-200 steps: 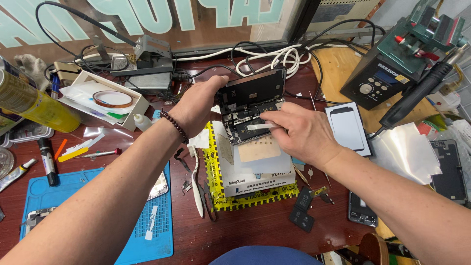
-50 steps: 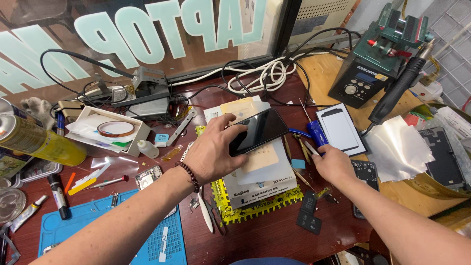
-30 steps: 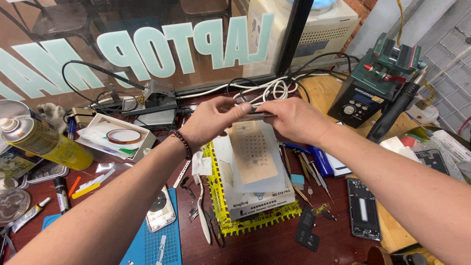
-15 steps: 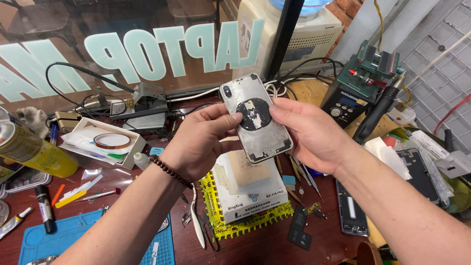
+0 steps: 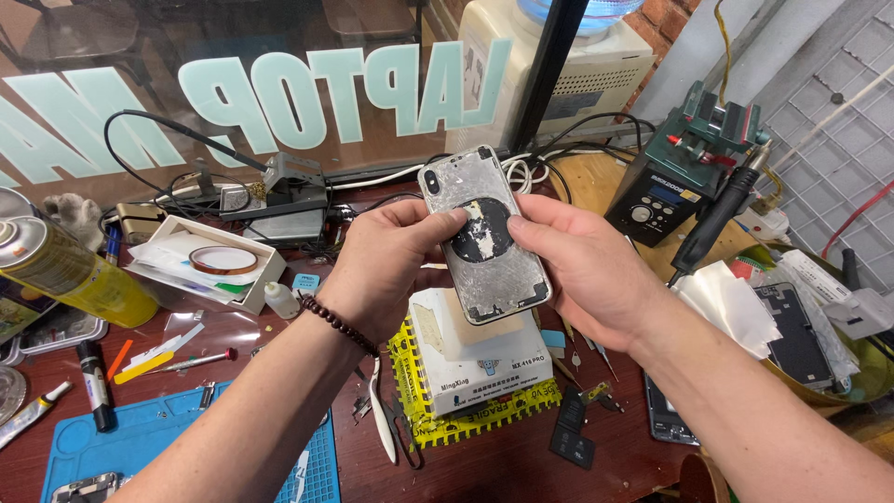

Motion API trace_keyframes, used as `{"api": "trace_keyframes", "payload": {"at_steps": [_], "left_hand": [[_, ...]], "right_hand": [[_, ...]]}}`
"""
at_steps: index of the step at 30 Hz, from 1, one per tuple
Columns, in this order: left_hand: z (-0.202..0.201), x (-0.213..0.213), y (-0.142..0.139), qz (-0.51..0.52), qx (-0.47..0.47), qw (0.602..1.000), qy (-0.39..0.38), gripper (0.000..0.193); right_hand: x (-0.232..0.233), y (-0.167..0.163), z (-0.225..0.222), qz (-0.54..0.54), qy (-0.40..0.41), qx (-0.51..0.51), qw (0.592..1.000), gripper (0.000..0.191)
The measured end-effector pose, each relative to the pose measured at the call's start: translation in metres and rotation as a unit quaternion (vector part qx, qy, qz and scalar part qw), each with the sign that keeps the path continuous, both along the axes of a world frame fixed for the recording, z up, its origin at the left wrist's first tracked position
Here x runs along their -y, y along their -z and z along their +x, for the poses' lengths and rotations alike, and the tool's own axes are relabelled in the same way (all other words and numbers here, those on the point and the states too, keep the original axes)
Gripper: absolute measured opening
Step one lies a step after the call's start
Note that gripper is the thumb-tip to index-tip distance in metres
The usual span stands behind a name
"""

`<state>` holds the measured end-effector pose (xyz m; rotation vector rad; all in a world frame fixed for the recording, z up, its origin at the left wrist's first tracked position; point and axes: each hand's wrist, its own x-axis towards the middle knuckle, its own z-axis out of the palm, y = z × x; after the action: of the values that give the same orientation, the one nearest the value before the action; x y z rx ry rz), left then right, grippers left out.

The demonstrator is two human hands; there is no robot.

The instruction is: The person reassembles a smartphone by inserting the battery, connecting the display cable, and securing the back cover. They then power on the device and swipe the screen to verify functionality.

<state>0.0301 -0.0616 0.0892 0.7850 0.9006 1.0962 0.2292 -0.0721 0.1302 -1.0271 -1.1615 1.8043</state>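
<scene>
I see my left hand and my right hand holding a phone between them, lifted above the worktop. The left hand grips the phone's left edge, with the thumb pressed onto its back near the dark round patch. The right hand closes on the right edge, its thumb lying on the same patch from the other side. The phone faces me with its back up, slightly tilted, the surface scratched and stripped; the camera cut-out sits at its upper left corner.

Directly below the phone rests a white box on a yellow grid mat. White tweezers lie just left of the mat, beside my left forearm, which wears a dark bead bracelet.

Further left I note a blue work mat, a yellow spray can lying on its side, and a white tray holding a roll of amber tape. To the right stands a soldering station, well apart from the hands, with a dark phone screen lying on white sheets near my right forearm.
</scene>
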Motion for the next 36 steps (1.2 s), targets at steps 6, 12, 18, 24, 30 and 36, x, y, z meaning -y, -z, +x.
{"api": "trace_keyframes", "payload": {"at_steps": [6, 12, 18, 24, 30, 36], "left_hand": [[0.001, -0.001, 0.002, -0.007, -0.003, 1.000, -0.006, 0.011], [-0.004, 0.002, 0.005, 0.008, 0.060, 0.997, 0.043, 0.011], [-0.006, 0.008, 0.007, 0.005, 0.082, 0.995, 0.058, 0.016], [0.006, 0.012, 0.010, 0.018, 0.024, 0.998, 0.050, 0.037], [0.006, 0.012, 0.010, 0.015, 0.013, 0.999, 0.047, 0.039], [-0.001, 0.005, 0.011, -0.002, 0.026, 1.000, -0.001, 0.027]], "right_hand": [[0.003, 0.001, -0.001, -0.007, 0.019, -0.002, 1.000, 0.040], [0.005, 0.001, 0.002, 0.003, 0.018, -0.008, 1.000, 0.039], [0.007, 0.002, 0.005, -0.015, 0.032, -0.018, 0.999, 0.038], [0.006, 0.009, 0.003, -0.018, 0.039, -0.006, 0.999, 0.036], [0.007, 0.013, 0.002, 0.002, 0.027, 0.018, 0.999, 0.035], [0.008, 0.013, 0.001, -0.018, 0.029, 0.021, 0.999, 0.042]]}}
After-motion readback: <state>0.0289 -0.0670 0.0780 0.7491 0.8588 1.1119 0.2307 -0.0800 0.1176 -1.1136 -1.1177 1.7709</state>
